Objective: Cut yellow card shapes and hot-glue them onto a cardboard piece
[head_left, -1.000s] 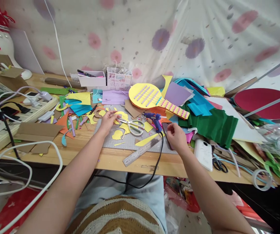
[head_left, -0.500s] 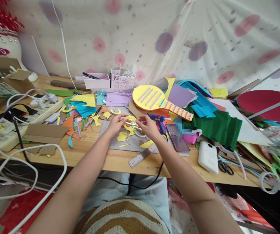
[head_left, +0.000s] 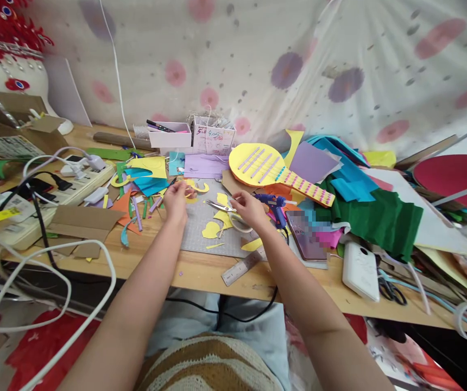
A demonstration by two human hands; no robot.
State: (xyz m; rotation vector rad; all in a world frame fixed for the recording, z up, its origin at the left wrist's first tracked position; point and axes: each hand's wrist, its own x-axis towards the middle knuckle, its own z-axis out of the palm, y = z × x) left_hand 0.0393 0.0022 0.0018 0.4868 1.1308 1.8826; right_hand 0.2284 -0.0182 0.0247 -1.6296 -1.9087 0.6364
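Note:
In my right hand (head_left: 247, 209) is a pair of scissors (head_left: 221, 206) with light handles, its blades pointing left and parted. My left hand (head_left: 176, 201) is at the left edge of the grey cutting mat (head_left: 195, 233), fingers closed at a small yellow paper piece (head_left: 191, 199). A curved yellow cutout (head_left: 201, 190) lies just beyond those fingers. Yellow scraps, one of them a rounded piece (head_left: 210, 230), lie below the scissors. A roll of tape (head_left: 241, 222) appears under my right hand, partly hidden. A metal ruler (head_left: 241, 267) crosses the mat's front edge.
A yellow paper guitar (head_left: 256, 163) lies behind the mat. To the right are a blue glue gun (head_left: 273, 205), a phone (head_left: 307, 236), a white power bank (head_left: 359, 271) and green crepe paper (head_left: 396, 217). Power strips (head_left: 74, 190) and cables crowd the left.
My left hand has moved left, away from the scissors, to the scraps by the mat's edge. The right hand keeps the scissors over the mat. The view has shifted slightly.

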